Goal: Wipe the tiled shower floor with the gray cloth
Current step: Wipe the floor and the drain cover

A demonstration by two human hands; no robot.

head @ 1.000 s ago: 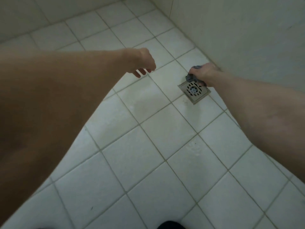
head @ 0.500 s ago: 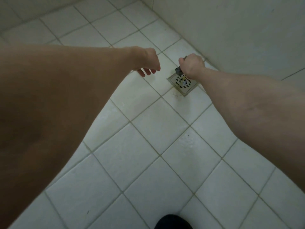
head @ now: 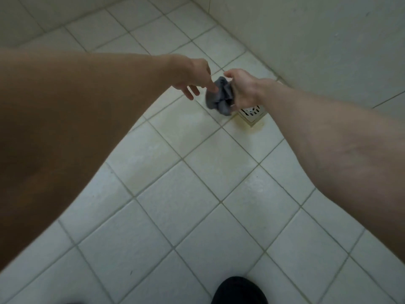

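Grips the gray cloth [head: 219, 98] in the right hand [head: 244, 91], fingers curled round the right side of the bunched wad, one finger reaching out over its top. Reaches in with the left hand [head: 192, 76] from the other side, fingers [head: 189, 94] straight and loosely spread, pointing down. Touches the cloth's left fold with one fingertip, the rest apart from it.

Holds the wad crumpled between the two hands, toward the far right corner of the tiled shower floor [head: 197, 216], over the tile just left of the drain [head: 254, 111]. Cannot tell whether the lowest fold meets the tile. Shows only the near part of the square metal drain, the rest hidden behind the right hand and wrist.

Yellowish staining [head: 247, 126] on the tiles round the drain's near edge. Pale wall [head: 317, 40] rising along the floor's right edge, just behind the drain. Dark shoe [head: 238, 290] at the near edge of the floor, well apart from the hands. Left forearm [head: 87, 117] and right forearm [head: 328, 139] bare, stretching in from the near left and near right.
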